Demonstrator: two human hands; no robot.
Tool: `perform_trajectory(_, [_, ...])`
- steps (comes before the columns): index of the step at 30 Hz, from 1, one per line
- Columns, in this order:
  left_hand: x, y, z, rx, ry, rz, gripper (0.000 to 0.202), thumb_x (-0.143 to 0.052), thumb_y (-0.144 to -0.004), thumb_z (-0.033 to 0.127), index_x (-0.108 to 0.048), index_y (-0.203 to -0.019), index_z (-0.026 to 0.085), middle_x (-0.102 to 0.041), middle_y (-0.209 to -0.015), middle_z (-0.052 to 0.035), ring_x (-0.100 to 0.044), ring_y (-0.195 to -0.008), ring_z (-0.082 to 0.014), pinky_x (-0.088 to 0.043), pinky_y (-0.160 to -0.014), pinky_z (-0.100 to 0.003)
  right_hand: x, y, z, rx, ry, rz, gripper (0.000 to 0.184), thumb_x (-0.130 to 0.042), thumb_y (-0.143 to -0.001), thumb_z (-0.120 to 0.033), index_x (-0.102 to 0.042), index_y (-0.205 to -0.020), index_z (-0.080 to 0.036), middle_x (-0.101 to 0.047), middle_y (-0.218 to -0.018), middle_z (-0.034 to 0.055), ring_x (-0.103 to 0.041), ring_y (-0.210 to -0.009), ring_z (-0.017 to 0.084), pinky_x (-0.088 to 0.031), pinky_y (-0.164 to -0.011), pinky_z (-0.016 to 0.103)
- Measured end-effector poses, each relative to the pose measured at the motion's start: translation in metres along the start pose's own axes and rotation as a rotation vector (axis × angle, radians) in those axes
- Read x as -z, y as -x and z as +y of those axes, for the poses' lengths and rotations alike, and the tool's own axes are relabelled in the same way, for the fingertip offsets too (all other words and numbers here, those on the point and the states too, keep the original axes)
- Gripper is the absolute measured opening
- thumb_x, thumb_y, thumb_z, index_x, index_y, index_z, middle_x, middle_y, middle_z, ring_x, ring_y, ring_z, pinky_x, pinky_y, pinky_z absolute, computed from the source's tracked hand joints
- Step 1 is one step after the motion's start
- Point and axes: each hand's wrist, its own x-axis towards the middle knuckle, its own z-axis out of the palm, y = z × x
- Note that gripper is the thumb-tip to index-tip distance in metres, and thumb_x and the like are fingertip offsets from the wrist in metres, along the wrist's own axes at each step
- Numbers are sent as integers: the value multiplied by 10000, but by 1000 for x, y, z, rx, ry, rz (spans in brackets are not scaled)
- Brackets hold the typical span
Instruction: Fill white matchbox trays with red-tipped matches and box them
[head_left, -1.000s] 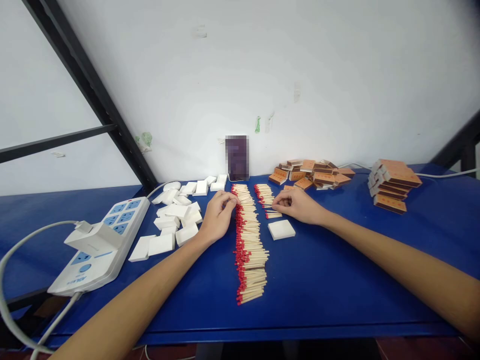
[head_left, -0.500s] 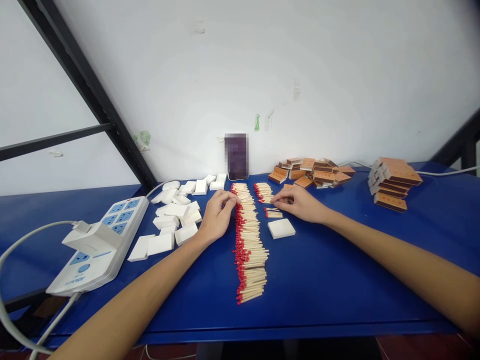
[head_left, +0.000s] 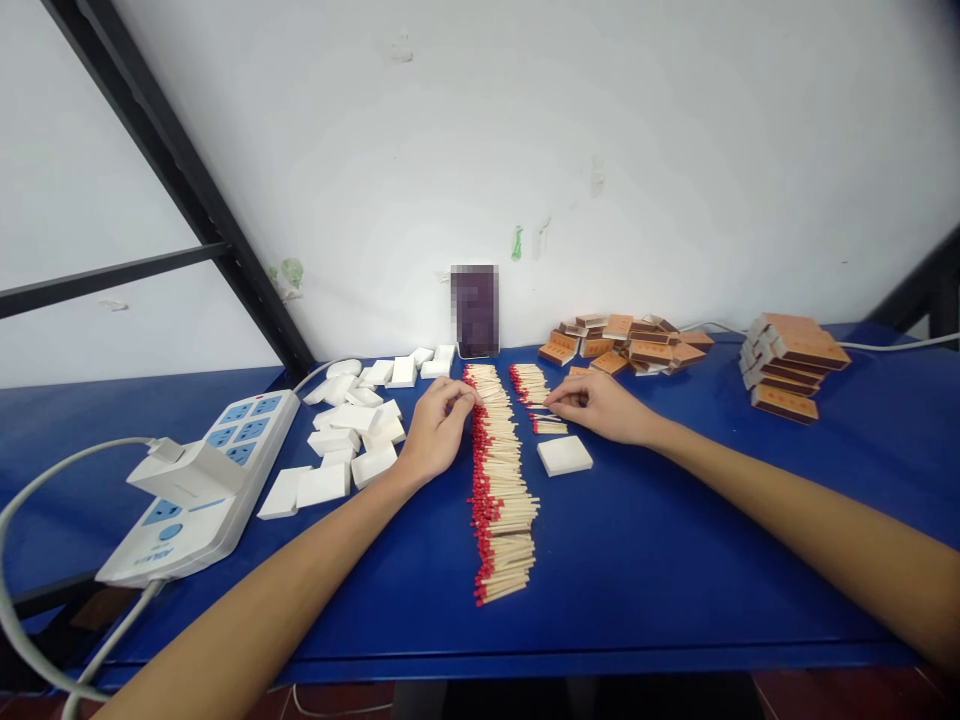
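A long row of red-tipped matches [head_left: 496, 490] runs down the middle of the blue table [head_left: 660, 560]. My left hand [head_left: 435, 428] rests at the row's left side, its fingers curled and pinched on the match heads near the far end. A shorter row of matches [head_left: 530, 385] lies to the right. My right hand [head_left: 600, 405] lies beside it, fingertips pinched at a few loose matches [head_left: 550, 427]. A white inner matchbox tray [head_left: 565, 455] sits just in front of my right hand.
Several white trays [head_left: 349, 440] are scattered to the left. A white power strip [head_left: 202, 485] with a plugged adapter and cables lies at far left. Orange matchbox sleeves [head_left: 626, 347] are heaped at the back, and a stack of boxes [head_left: 795, 380] stands at the right. A black frame bar [head_left: 187, 190] crosses the wall.
Both hands stay almost where they were; my right hand's fingers have shifted slightly at the short row. The view has tilted a little.
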Motion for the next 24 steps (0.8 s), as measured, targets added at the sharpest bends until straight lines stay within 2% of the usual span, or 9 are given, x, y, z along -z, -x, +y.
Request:
perform_trajectory(7, [0, 0, 0, -1, 3, -4, 229, -475, -942, 252, -661, -824, 188, -589, -924, -31, -571, -799, -165, -447, -770, -296, 2, 1, -1, -11, -62, -11, 298, -614, -861, -430, -768, -809, -181, -674, -750, 59, -543, -654, 172, -413, -584, 301])
perform_trajectory(12, [0, 1, 0, -13, 4, -2, 234, -475, -942, 254, -661, -818, 185, -579, -903, -30, -567, -795, -166, -444, -776, -297, 3, 1, -1, 13, -59, 8, 329, -607, -884, -467, -782, -861, -189, -659, -765, 62, -551, -692, 182, -412, -611, 309])
perform_trajectory(20, [0, 0, -1, -20, 8, 1, 236, -475, -939, 263, -661, -818, 181, -573, -895, -27, -557, -791, -164, -424, -767, -296, 8, 3, -5, 42, -4, -123, 429, -585, -896, -552, -795, -991, -189, -628, -775, 55, -524, -688, 172, -397, -623, 304])
perform_trajectory(24, [1, -2, -3, 32, 29, 16, 222, -475, -920, 241, -657, -809, 182, -579, -902, -28, -550, -777, -163, -419, -716, -289, 15, 2, -7, 77, 47, -196, 483, -607, -875, -588, -786, -1079, -188, -631, -801, 63, -538, -705, 177, -404, -646, 310])
